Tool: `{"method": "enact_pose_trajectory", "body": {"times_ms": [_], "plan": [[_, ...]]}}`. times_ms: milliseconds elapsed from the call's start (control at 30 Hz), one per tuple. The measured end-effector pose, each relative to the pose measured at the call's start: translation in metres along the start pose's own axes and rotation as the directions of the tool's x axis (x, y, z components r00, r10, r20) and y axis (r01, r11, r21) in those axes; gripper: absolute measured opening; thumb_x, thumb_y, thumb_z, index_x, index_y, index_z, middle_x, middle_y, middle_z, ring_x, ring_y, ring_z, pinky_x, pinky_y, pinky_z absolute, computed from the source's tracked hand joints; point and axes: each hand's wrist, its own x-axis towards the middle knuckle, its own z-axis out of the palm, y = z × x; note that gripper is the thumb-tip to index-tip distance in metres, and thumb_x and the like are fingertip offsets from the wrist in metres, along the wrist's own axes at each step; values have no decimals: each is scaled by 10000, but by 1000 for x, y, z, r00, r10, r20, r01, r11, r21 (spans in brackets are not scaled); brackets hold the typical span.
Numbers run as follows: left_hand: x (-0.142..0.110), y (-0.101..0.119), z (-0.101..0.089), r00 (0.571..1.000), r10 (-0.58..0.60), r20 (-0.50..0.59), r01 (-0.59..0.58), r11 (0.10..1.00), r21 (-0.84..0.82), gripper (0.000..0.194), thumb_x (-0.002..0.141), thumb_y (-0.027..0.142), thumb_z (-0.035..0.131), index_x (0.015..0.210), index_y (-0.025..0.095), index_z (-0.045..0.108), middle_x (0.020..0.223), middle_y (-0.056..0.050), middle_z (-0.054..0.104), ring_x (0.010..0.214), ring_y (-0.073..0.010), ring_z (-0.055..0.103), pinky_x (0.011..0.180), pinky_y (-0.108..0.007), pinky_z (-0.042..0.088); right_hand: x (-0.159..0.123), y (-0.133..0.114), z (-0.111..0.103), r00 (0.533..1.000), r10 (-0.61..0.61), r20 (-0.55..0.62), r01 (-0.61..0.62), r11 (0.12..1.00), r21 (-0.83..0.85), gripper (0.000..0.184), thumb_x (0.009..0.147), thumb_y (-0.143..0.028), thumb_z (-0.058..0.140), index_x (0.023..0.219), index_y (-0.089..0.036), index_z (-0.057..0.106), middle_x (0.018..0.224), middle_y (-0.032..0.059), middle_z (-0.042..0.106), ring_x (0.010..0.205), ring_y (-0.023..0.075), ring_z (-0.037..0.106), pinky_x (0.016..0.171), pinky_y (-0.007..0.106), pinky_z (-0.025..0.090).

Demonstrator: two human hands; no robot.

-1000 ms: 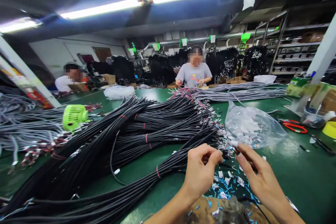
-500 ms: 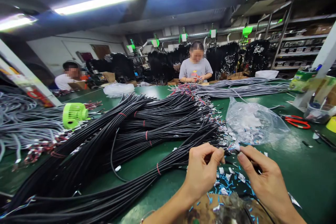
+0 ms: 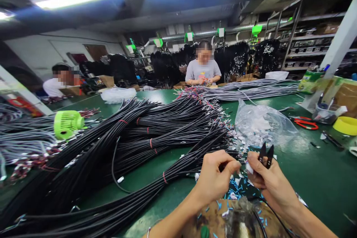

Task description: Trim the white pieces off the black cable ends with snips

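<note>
While a mottled brown board [image 3: 214,220] lies at the near edge of the green table [image 3: 318,178], strewn with blue clippings [image 3: 219,204], the person's two bare hands are at work just beyond it. The left hand [image 3: 214,176] has its thumb and forefinger closed in a pinch, though whatever lies between them is hidden. The right hand [image 3: 269,178] grasps dark snips [image 3: 266,156], blades pointing up, and its thumb and forefinger pinch a small white piece [image 3: 249,168] beside the left fingertips. Left of the hands, a bundle of black cables [image 3: 134,205], tied with a red band [image 3: 164,177], runs along the table, its far ends near the left hand. Beyond it lies a larger heap of black cables [image 3: 173,130], their coloured wire ends [image 3: 223,121] fanned toward a clear plastic bag [image 3: 266,126] holding scraps. A red-handled tool [image 3: 306,123] lies right of the bag, and a lime-green housing [image 3: 67,123] stands at the left among grey cables. Farther back, more grey cables [image 3: 251,90] stretch across the table before a seated person [image 3: 203,71] in a light shirt; another person [image 3: 54,86] is at the far left, and metal shelves [image 3: 312,54] stand behind at the right.
</note>
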Motion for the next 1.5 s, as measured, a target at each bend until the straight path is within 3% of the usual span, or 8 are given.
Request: {"method": "enact_pose_trajectory", "body": {"times_ms": [67, 200, 367, 500, 733, 933, 1233, 1500], "plan": [[-1, 0, 3, 999, -30, -26, 29, 1000, -9, 256, 808, 238, 572, 590, 121, 635, 544, -12, 546, 511, -97, 447, 489, -209, 312, 0, 3, -4, 973, -222, -64, 203, 954, -221, 345, 823, -424, 544, 579, -201, 444, 503, -51, 322, 427, 88, 285, 398, 229, 233], [-6, -2, 11, 988, -114, -109, 117, 993, 21, 309, 823, 286, 543, 571, 118, 600, 516, -2, 521, 483, -89, 417, 468, -208, 290, 0, 5, -10, 768, -640, 44, 515, 574, -637, 144, 788, -194, 594, 651, -200, 639, 539, -1, 504, 501, 116, 433, 500, 260, 286], [-4, -3, 7, 991, -132, -34, 131, 991, -39, 381, 861, 334, 478, 569, 117, 592, 504, -1, 504, 474, -88, 400, 465, -208, 296, 2, -1, 0, 938, -340, -69, 314, 916, -251, 269, 760, -302, 649, 527, -187, 579, 503, -18, 453, 481, 100, 375, 479, 243, 298], [-2, -1, 0, 998, -70, 6, 70, 996, -63, 373, 857, 315, 478, 551, 125, 572, 538, -9, 506, 517, -99, 425, 503, -211, 327, 8, -8, 2, 986, -152, -74, 152, 988, -5, 410, 748, -452, 627, 483, -178, 475, 427, -45, 378, 379, 66, 307, 349, 209, 241], [0, -1, -5, 988, -143, -50, 130, 968, -214, 361, 837, 364, 511, 562, 133, 544, 519, 10, 455, 468, -83, 367, 447, -207, 280, 30, -18, -40, 919, -135, -369, 194, 973, 127, 404, 704, -545, 620, 604, -187, 460, 495, -74, 410, 340, 17, 202, 298, 169, 178], [1, -2, -6, 991, -133, 25, 135, 956, -261, 470, 884, 443, 412, 519, 150, 455, 490, 25, 387, 450, -76, 333, 437, -207, 268, 11, -12, -7, 967, -156, -203, 162, 987, 13, 278, 629, -290, 761, 837, -159, 632, 753, 57, 694, 657, 175, 628, 569, 271, 515], [-6, -2, 0, 990, -9, -141, 14, 999, 38, 315, 864, 287, 509, 612, 134, 618, 583, -18, 561, 559, -110, 480, 543, -224, 329, -3, -10, -8, 929, -302, -216, 277, 951, -140, 237, 728, -277, 692, 928, -198, 591, 780, 56, 740, 612, 179, 673, 541, 262, 535], [-7, -1, 2, 992, -2, -130, 12, 997, 82, 309, 865, 279, 507, 622, 127, 621, 586, -25, 568, 548, -111, 483, 531, -226, 320, -8, -6, -7, 847, -488, -211, 372, 827, -421, 172, 760, -226, 666, 931, -214, 649, 702, 6, 698, 445, 105, 530, 395, 223, 425]]}}
